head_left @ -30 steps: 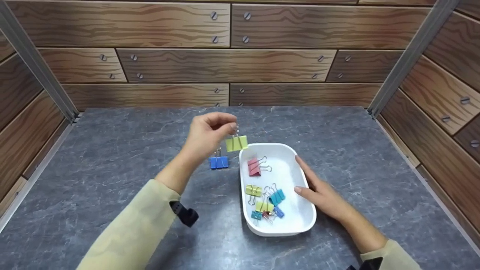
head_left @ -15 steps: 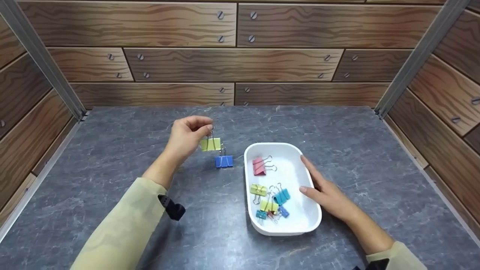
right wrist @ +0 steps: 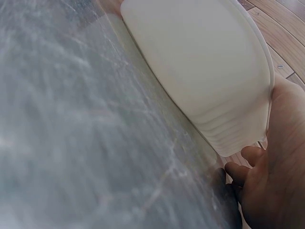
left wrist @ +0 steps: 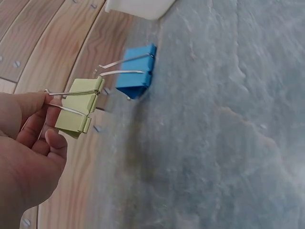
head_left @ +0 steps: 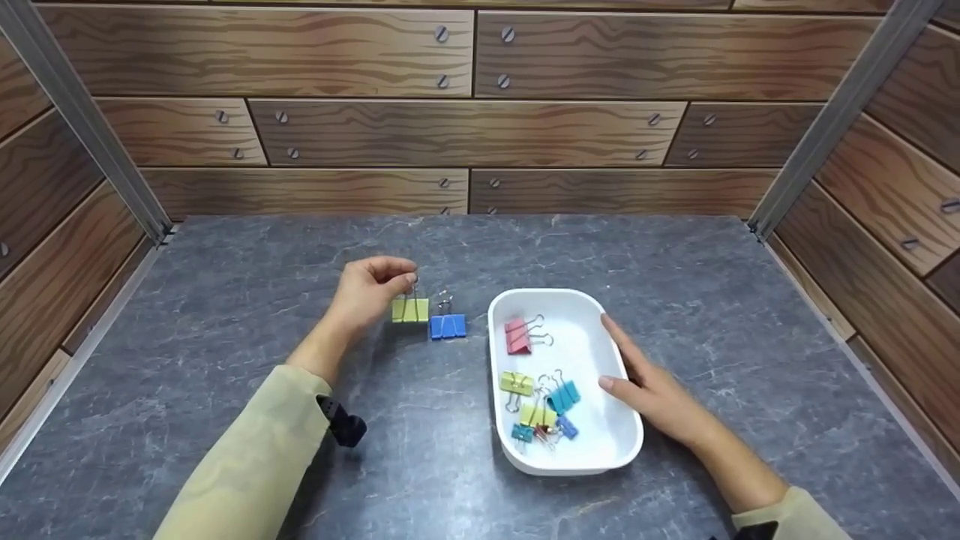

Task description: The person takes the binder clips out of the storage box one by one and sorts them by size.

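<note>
My left hand (head_left: 364, 291) pinches the wire handles of a yellow binder clip (head_left: 410, 310), which hangs upright with its body downward. Whether its base touches the tabletop I cannot tell. Just right of it a blue binder clip (head_left: 448, 327) stands upright on the table, also plain in the left wrist view (left wrist: 136, 71). On the right, my right hand (head_left: 660, 397) holds the side of a white plastic tub (head_left: 626, 442), thumb over the rim and fingers along the outer wall. Inside lie a pink binder clip (head_left: 517, 337), a teal binder clip (head_left: 564, 396) and several others.
The grey marbled tabletop (head_left: 247, 300) runs back to a wood-patterned wall (head_left: 360, 135). Similar walls stand at both sides, with grey metal posts (head_left: 825, 112) in the back corners. Smaller clips lie bunched near the tub's front end.
My left hand has carried the yellow binder clip left from above the tub's edge, past the blue clip, then lowered it beside that clip. My right hand stays on the tub.
</note>
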`<state>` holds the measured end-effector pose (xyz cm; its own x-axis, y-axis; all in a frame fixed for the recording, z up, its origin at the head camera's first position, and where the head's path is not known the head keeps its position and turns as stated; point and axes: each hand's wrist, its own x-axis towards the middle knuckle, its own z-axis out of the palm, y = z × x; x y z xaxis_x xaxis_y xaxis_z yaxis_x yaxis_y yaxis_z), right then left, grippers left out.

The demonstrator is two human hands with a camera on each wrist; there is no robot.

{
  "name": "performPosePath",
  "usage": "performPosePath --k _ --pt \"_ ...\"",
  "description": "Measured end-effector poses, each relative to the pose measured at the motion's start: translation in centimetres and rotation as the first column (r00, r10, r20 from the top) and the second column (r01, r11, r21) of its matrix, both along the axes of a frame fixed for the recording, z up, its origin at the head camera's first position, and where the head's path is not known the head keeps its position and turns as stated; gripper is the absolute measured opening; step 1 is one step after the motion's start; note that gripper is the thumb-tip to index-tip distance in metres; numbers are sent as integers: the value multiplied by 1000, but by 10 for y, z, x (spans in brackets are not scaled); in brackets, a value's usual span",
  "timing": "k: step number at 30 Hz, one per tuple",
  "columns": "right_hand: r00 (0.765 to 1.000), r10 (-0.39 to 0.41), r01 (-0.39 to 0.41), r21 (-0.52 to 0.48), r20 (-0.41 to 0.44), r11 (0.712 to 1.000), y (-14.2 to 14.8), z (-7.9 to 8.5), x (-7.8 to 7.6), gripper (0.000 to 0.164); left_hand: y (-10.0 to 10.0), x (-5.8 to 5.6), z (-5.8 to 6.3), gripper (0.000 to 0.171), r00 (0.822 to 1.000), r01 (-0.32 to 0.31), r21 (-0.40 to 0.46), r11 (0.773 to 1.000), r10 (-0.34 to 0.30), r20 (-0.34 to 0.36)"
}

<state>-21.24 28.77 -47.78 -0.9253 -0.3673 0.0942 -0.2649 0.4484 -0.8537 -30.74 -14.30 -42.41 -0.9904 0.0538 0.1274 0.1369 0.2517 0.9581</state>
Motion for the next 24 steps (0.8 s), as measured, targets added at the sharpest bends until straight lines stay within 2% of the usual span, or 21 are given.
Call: performPosePath --k 5,14,24 --pt "1000 9 -9 -6 3 1000 -1 2 -1 84 -4 -2 -10 21 999 14 -31 999 -13 35" --pt "1000 9 -9 -31 21 999 0 1 1 83 -5 -4 -25 17 1000 2 5 1000 -2 23" --pt "1000 2 -2 -9 18 1000 0 4 2 83 -8 -4 -33 20 1000 -24 41 999 23 16"
